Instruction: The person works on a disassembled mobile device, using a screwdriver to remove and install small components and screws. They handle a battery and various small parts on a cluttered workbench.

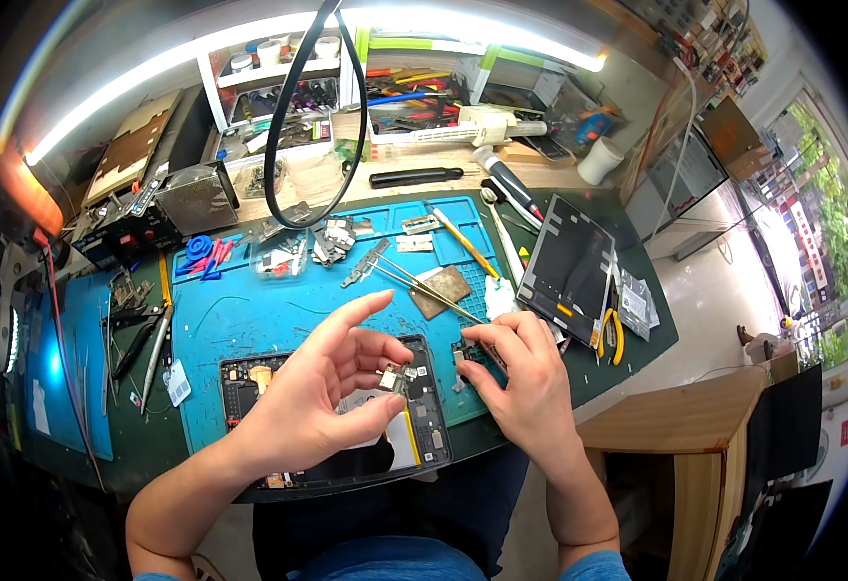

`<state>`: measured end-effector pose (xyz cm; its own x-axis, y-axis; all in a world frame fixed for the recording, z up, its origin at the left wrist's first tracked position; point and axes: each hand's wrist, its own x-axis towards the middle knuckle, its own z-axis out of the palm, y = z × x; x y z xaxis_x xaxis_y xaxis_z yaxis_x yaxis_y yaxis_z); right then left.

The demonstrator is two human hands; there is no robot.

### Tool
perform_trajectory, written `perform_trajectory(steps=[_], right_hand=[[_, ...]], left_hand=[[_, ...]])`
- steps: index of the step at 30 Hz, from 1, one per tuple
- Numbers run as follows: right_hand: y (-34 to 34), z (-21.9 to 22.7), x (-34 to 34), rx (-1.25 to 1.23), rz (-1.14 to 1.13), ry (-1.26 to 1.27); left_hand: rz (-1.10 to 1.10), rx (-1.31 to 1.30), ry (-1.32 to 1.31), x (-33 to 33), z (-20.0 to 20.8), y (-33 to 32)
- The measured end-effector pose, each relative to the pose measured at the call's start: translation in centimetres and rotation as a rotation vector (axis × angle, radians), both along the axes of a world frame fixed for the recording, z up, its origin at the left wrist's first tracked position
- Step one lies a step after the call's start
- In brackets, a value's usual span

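Note:
Over an opened tablet [434,426], my left hand [332,397] pinches a small silvery metal part [393,378] between thumb and fingers, with the index finger raised. The tablet's battery and inner boards show around and under that hand. My right hand [526,378] is closed on a pair of tweezers [424,289], whose two thin prongs stretch away to the far left above the blue mat. At its thumb and fingertips is a small dark circuit-board piece [461,366]; whether it is gripped or only lies there I cannot tell.
A blue repair mat [250,320] covers the bench. Beyond my hands are a square metal plate [440,290] and a yellow-handled tool [468,242]. To the right lie a dark screen panel [567,266] and yellow pliers [613,334]. A black cable loop [271,165] hangs in front.

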<state>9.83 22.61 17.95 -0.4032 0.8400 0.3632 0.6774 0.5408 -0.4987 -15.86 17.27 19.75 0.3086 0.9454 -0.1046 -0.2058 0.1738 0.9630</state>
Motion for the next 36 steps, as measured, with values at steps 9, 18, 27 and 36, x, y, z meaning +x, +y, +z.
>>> perform_trajectory(steps=[9,18,27,36], right_hand=[[-0.3,0.1,-0.2,0.008,-0.043,-0.005],[0.6,1.0,-0.5,0.044,0.033,-0.074],[-1.5,0.9,-0.6,-0.286,0.121,0.384],[-1.8,0.0,-0.4,-0.028,0.206,0.356]], left_hand=[[0.008,0.004,0.021,0.1,0.2,0.1],[0.018,0.014,0.029,0.0,0.0,0.2],[0.036,0.189,0.141,0.5,-0.3,-0.3],[0.033,0.258,0.178,0.6,-0.7,-0.2]])
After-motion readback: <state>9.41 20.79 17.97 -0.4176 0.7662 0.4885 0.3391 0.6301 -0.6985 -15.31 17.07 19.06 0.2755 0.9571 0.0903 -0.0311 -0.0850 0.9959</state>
